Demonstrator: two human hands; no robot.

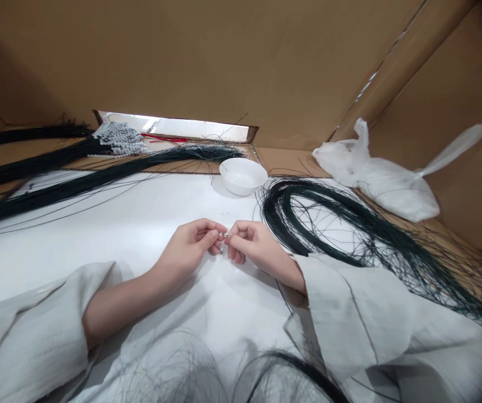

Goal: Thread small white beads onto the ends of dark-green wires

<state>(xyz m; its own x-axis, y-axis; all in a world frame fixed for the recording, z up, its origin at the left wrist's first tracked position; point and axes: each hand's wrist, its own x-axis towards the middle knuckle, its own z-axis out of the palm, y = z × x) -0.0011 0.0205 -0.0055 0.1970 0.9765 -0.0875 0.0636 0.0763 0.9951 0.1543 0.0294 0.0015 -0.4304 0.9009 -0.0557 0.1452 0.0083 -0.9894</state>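
Sleeves: pale fabric on both forearms, nearest the camera
Left hand [190,243]: fingers curled, tips pinched on a small pale bead [223,237] (too tiny to make out well); resting on the white tabletop [140,224]
Right hand [247,242]: pinched shut at the same spot, fingertips meeting the left's; what it grips cannot be told
Dark wire loop [329,218]: just right of the right hand, fanning outward
White bowl [243,175]: beyond the hands
Straight wire bundle [98,179]: far left; plastic bag [383,182]: far right
Cardboard wall [224,56]: behind everything

No readable text anywhere (cardboard and bag are plain).
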